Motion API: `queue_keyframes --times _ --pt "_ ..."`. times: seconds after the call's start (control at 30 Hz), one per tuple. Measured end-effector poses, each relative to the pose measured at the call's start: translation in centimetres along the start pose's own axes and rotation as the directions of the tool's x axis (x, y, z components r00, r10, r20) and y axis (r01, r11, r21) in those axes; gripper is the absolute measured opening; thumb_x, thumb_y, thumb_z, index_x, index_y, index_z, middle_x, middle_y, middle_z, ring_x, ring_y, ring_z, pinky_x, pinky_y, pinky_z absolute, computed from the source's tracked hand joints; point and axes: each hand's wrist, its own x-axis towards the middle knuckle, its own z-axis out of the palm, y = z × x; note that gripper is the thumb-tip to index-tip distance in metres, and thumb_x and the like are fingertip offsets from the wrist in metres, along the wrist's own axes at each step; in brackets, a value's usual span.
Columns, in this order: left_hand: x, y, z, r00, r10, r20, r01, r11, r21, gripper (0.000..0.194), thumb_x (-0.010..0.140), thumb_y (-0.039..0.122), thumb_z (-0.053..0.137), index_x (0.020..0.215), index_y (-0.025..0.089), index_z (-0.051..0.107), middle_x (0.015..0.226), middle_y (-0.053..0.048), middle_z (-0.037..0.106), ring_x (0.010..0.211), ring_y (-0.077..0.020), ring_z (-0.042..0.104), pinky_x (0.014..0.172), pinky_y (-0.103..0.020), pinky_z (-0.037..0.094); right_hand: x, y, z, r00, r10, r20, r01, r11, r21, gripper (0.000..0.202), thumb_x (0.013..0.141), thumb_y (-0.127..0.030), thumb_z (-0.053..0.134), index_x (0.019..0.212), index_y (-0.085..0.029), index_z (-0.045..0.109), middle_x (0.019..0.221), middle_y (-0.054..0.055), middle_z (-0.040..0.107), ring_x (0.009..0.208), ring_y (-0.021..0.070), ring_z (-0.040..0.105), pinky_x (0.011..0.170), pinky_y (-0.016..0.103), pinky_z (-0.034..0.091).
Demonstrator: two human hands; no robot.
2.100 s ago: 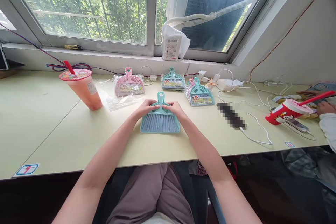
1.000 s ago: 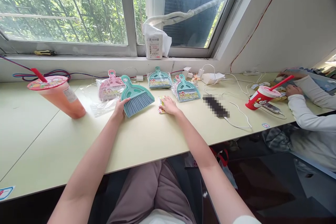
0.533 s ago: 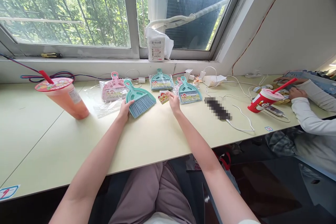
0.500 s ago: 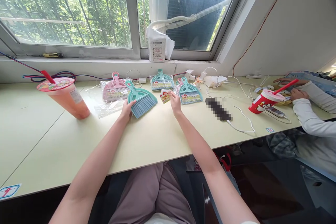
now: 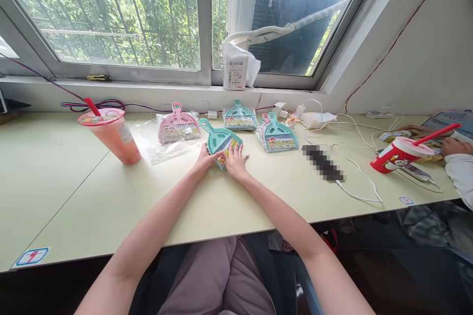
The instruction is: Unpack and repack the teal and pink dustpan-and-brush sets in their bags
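In the head view my left hand [image 5: 204,161] grips the lower left side of a teal dustpan and brush set [image 5: 218,139], tilted above the table with its handle pointing up and left. A colourful printed card [image 5: 229,146] lies across the brush bristles. My right hand [image 5: 236,161] rests on the card and the pan's right side, fingers spread. Behind are a pink dustpan set [image 5: 178,125] on clear plastic, a wrapped teal set [image 5: 239,117], and, to the right, another teal set [image 5: 280,133] with pink showing behind it.
A large cup of orange drink [image 5: 117,139] leans at the left. To the right are a pixelated dark object [image 5: 322,163] with a white cable [image 5: 369,184] and a red cup [image 5: 398,156]. Another person's hands [image 5: 456,146] are at the far right. Cables run along the wall.
My right hand has brought the card from the right onto the brush and spread its fingers over it. The view has shifted left, so the scene sits further right.
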Motion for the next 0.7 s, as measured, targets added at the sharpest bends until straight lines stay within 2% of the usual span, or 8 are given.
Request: queue_keyframes --times 0.1,0.23,0.3,0.4,0.47,0.53,0.63,0.7 --pt "0.1 0.0 -0.1 1.0 0.005 0.0 -0.005 1.0 -0.02 0.08 0.054 0.034 0.091 0.118 0.019 0.046 0.12 -0.013 0.062 0.119 -0.0313 0.059 0.094 -0.042 0.053 0.2 0.1 -0.4 1.0 0.015 0.013 -0.015 0.998 0.054 0.068 0.104 -0.054 0.018 0.159 -0.015 0.013 0.165 0.017 -0.003 0.152 0.0305 -0.013 0.114 0.07 -0.002" --pt "0.5 0.1 -0.5 1.0 -0.003 0.014 0.004 0.998 -0.058 0.075 0.051 0.026 0.089 0.114 0.018 0.05 0.117 -0.012 0.064 0.114 -0.0318 0.063 0.092 -0.044 0.055 0.5 0.1 -1.3 0.996 0.072 -0.047 -0.058 0.967 0.248 0.062 0.104 -0.052 0.019 0.159 -0.024 0.015 0.166 0.011 0.008 0.154 0.0285 -0.006 0.115 0.07 0.0" --pt "0.7 0.3 -1.0 1.0 -0.022 0.019 0.023 0.998 -0.055 0.071 0.05 0.024 0.087 0.111 0.018 0.052 0.113 -0.011 0.066 0.107 -0.031 0.066 0.087 -0.043 0.057 0.7 0.3 -2.5 0.986 0.096 -0.139 -0.043 0.937 0.345 0.058 0.103 -0.048 0.024 0.157 -0.025 0.025 0.165 0.009 0.016 0.154 0.0284 0.001 0.118 0.065 0.007" --pt "0.9 0.7 -1.8 0.995 -0.093 0.039 0.094 0.995 -0.032 0.064 0.052 0.022 0.084 0.108 0.018 0.054 0.104 -0.009 0.069 0.094 -0.0282 0.07 0.078 -0.039 0.059 0.5 2.1 -6.1 0.932 0.044 -0.359 0.109 0.912 0.396 0.05 0.1 -0.036 0.033 0.146 -0.021 0.046 0.159 0.009 0.032 0.15 0.0262 0.021 0.121 0.05 0.02" --pt "0.9 1.1 -2.2 0.991 -0.124 0.059 0.124 0.992 -0.009 0.059 0.054 0.022 0.084 0.105 0.019 0.054 0.101 -0.008 0.069 0.087 -0.0256 0.07 0.074 -0.036 0.059 -0.7 4.9 -9.5 0.867 -0.031 -0.497 0.219 0.92 0.325 0.046 0.098 -0.031 0.034 0.137 -0.021 0.056 0.151 0.009 0.043 0.143 0.0244 0.034 0.119 0.044 0.026" --pt "0.8 1.5 -2.4 0.987 -0.144 0.077 0.143 0.989 0.025 0.055 0.057 0.024 0.084 0.103 0.019 0.055 0.099 -0.008 0.069 0.084 -0.0235 0.07 0.073 -0.034 0.058 -3.0 9.3 -13.3 0.808 -0.121 -0.576 0.25 0.957 0.149 0.041 0.097 -0.033 0.038 0.126 -0.023 0.065 0.146 0.008 0.049 0.141 0.0251 0.037 0.119 0.046 0.025" --pt "0.8 2.3 -2.7 0.983 -0.169 0.078 0.158 0.979 0.131 0.049 0.065 0.033 0.082 0.104 0.019 0.057 0.099 -0.008 0.068 0.085 -0.023 0.069 0.073 -0.035 0.058 -7.9 17.8 -18.0 0.788 -0.159 -0.595 0.163 0.985 -0.048 0.036 0.094 -0.041 0.044 0.112 -0.025 0.071 0.137 0.009 0.058 0.138 0.0273 0.041 0.118 0.05 0.026" --pt "0.8 2.8 -2.9 0.994 -0.103 -0.03 0.107 0.953 0.284 0.039 0.074 0.04 0.073 0.104 0.02 0.058 0.098 -0.008 0.067 0.089 -0.025 0.067 0.077 -0.039 0.058 -11.3 23.3 -20.1 0.775 -0.074 -0.628 0.07 0.997 -0.032 0.04 0.095 -0.045 0.041 0.107 -0.024 0.073 0.131 0.011 0.061 0.131 0.0281 0.049 0.115 0.051 0.032"
